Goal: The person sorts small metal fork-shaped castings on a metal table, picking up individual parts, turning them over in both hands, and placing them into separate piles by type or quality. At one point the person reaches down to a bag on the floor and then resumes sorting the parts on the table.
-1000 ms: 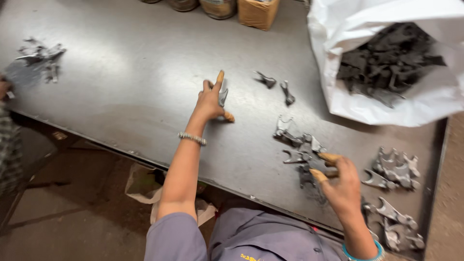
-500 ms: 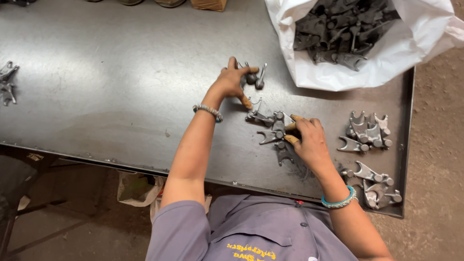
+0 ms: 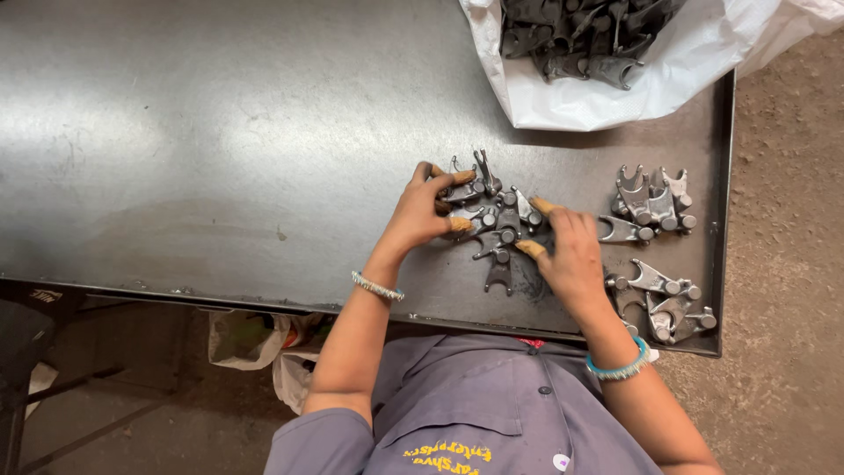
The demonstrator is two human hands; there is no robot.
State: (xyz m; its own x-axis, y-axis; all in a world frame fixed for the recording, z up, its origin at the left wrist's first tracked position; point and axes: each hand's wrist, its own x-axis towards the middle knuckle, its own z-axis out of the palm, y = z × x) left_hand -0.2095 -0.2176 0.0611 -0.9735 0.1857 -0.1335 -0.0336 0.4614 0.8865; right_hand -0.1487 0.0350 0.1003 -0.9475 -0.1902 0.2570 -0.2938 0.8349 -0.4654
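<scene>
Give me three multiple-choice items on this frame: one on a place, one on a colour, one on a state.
1. Where is the white bag?
A. far right end of the table
B. on the floor
C. near left corner

2. What colour is the right wrist's bangle?
A. red
B. turquoise
C. black

3. What are the two hands doing?
A. resting in the lap
B. holding a hammer
C. touching metal parts on the table

Answers: 1 A, the bag lies there; 2 B, the bangle shows turquoise; 3 C, left hand and right hand lie on the pile.

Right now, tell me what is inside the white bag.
The white bag holds dark grey forked metal parts, piled at its open mouth. Anything deeper is hidden by the pile and the frame edge.
</scene>
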